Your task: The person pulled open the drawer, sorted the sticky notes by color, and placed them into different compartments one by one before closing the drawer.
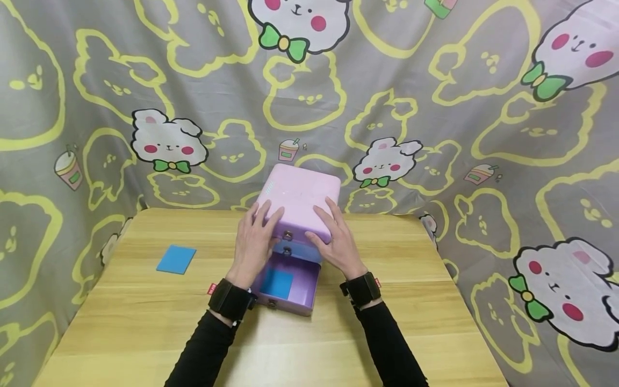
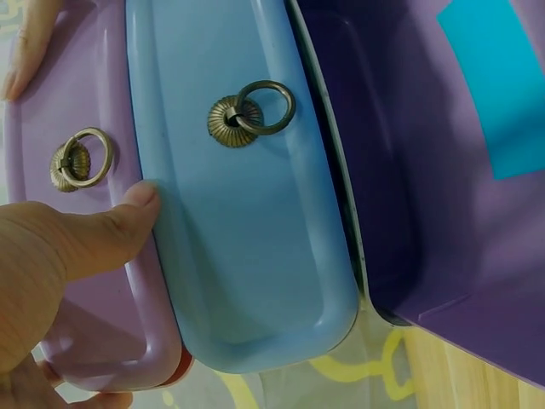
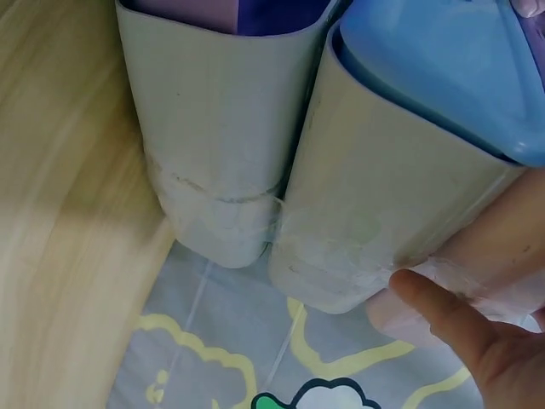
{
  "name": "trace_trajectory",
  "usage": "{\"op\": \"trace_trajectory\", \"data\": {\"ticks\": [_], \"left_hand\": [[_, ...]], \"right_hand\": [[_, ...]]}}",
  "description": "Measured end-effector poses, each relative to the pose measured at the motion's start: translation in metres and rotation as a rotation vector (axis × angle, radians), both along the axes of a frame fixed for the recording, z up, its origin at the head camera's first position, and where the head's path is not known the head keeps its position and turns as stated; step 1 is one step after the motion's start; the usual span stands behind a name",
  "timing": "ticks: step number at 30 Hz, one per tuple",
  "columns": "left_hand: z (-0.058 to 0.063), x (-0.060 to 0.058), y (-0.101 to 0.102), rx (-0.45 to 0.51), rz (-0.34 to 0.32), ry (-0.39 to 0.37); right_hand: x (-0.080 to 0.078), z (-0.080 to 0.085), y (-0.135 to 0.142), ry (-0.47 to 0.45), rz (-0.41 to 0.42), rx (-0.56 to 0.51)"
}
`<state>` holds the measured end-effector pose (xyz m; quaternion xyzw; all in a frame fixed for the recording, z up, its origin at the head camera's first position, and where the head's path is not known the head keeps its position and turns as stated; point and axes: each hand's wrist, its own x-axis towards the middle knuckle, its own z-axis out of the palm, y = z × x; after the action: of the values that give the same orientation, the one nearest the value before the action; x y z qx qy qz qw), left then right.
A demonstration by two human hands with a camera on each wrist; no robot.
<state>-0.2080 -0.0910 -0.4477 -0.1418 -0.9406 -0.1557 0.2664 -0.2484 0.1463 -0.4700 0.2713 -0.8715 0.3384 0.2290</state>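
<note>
A small drawer cabinet [image 1: 300, 188] with a pink top stands on the table, turned slightly. My left hand [image 1: 253, 242] holds its upper left corner, fingers over the top, thumb [image 2: 128, 226] on the purple upper drawer front [image 2: 94, 179]. The right hand [image 1: 338, 242] grips the upper right side, fingers spread on the top and side; one finger [image 3: 443, 311] touches the side wall. Below sits a shut blue drawer [image 2: 247, 196]. The purple bottom drawer [image 1: 304, 290] is pulled out and contains a flat blue square [image 1: 278, 283]. Brass rings hang on the fronts.
Another flat blue square [image 1: 176, 259] lies to the left on the wooden table [image 1: 387, 333]. A grey curtain [image 1: 319, 123] printed with bunnies hangs behind and on both sides. Bands with cameras are worn on both wrists.
</note>
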Motion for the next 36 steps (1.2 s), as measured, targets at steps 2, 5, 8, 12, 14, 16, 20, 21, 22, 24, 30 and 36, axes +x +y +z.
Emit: {"op": "trace_trajectory", "data": {"ticks": [2,5,8,12,14,16,20,21,22,24,30,36], "left_hand": [[0.001,-0.001,0.000,-0.004,-0.001,-0.004],[0.002,-0.001,0.002,-0.004,-0.011,-0.010],[0.000,-0.001,0.003,0.007,-0.021,0.008],[-0.004,0.003,0.003,0.030,-0.022,0.053],[-0.005,0.007,0.002,0.053,-0.022,0.076],[-0.006,0.011,-0.001,0.080,-0.023,0.103],[-0.007,0.019,-0.010,0.138,-0.030,0.166],[-0.007,0.021,-0.013,0.148,-0.032,0.181],[-0.008,0.023,-0.017,0.161,-0.034,0.196],[-0.012,0.027,-0.027,0.187,-0.024,0.221],[-0.031,0.036,-0.062,0.224,0.075,0.222],[-0.050,0.039,-0.095,0.179,0.147,0.113]], "right_hand": [[-0.001,0.000,0.000,0.006,0.001,-0.001],[-0.002,0.001,0.001,0.023,0.001,-0.004],[-0.003,0.001,0.002,0.041,-0.002,-0.008],[-0.003,-0.001,0.002,0.062,-0.003,-0.014],[-0.004,-0.002,0.002,0.069,0.000,-0.021],[-0.004,-0.002,0.002,0.067,0.003,-0.027],[-0.003,-0.003,0.003,0.060,-0.001,-0.034],[-0.003,-0.003,0.003,0.057,-0.004,-0.035],[-0.002,-0.004,0.003,0.058,-0.006,-0.034],[-0.002,-0.004,0.003,0.052,-0.005,-0.038],[-0.003,-0.003,0.002,0.059,0.002,-0.048],[-0.002,-0.002,0.002,0.039,0.000,-0.042]]}}
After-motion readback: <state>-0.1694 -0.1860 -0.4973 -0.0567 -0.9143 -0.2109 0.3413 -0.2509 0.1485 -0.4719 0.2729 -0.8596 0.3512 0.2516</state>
